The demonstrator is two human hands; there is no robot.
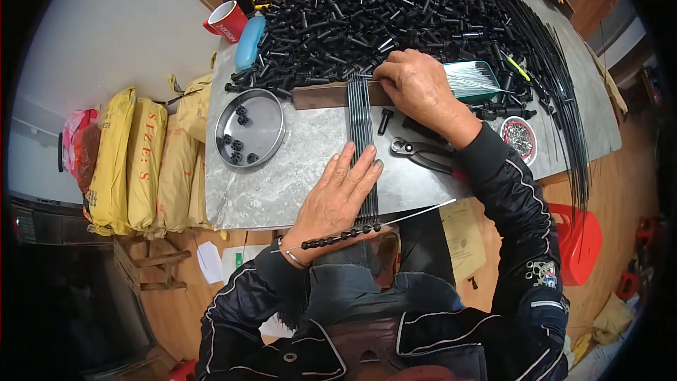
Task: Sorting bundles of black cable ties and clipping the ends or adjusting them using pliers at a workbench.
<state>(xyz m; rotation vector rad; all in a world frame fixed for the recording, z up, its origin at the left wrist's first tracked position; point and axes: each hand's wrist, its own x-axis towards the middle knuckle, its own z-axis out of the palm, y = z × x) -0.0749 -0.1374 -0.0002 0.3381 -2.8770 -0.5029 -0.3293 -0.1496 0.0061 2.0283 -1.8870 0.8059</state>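
In the head view, we see the left hand (pixel 335 190) laid palm down, fingers extended and a little apart, over a row of black rods (pixel 360 116) on the grey counter (pixel 261 194); it grips nothing, and its weight probably keeps the row flat and side by side. The rods run away from the body and cross a wooden bar (pixel 317 96), which seems placed to lift their far ends for easier handling. There the right hand (pixel 422 92) bends down with fingers curled together, though its own knuckles hide the tips, so we cannot tell whether it grasps anything. A thin stick (pixel 423 210) carrying black beads (pixel 331 241) slants past the left wrist. We find the pincers (pixel 427 156) just beside the rods, likely for quick reach, the round metal tray (pixel 264 127) of small black pieces to the left, and a heap of black parts (pixel 367 14) beyond the bar.
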